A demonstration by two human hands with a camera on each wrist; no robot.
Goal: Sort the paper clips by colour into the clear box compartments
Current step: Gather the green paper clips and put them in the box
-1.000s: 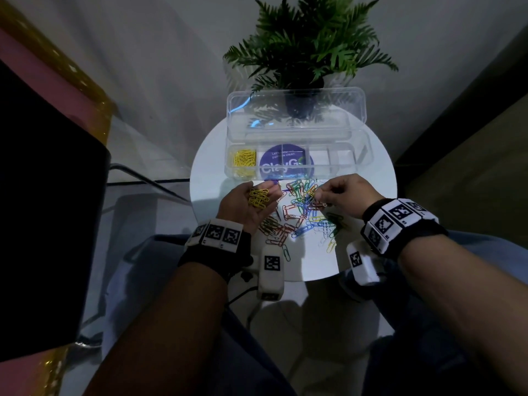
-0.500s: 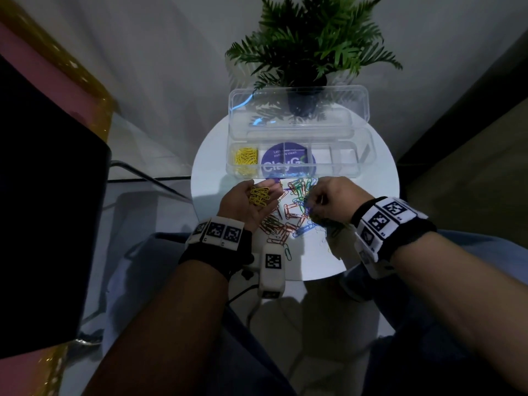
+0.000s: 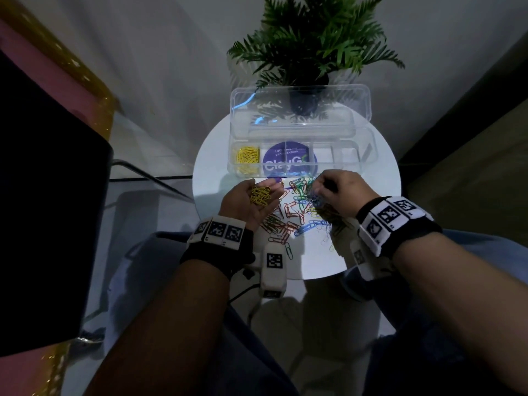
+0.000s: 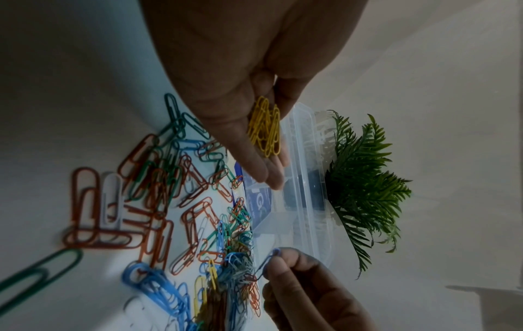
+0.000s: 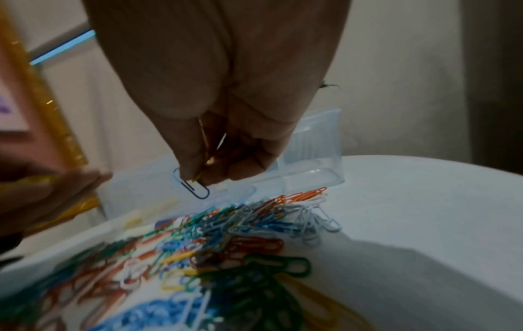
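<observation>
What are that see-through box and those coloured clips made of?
The clear box: probably rigid glossy plastic; the plant shows through it and light glints on it. The paper clips: likely bent wire with a smooth coloured coating; thin, evenly coloured loops.

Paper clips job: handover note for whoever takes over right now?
Left hand: palm up, cradling the held yellow clips, not yet dropped in.
Right hand: pinching one blue clip just above the mixed pile.
Clear box: open at the table's far side; only the leftmost compartment shows clips, the boxed yellow clips.
Done: some yellows boxed.
Left: the held yellows, stray yellows in the pile, every other colour.
</observation>
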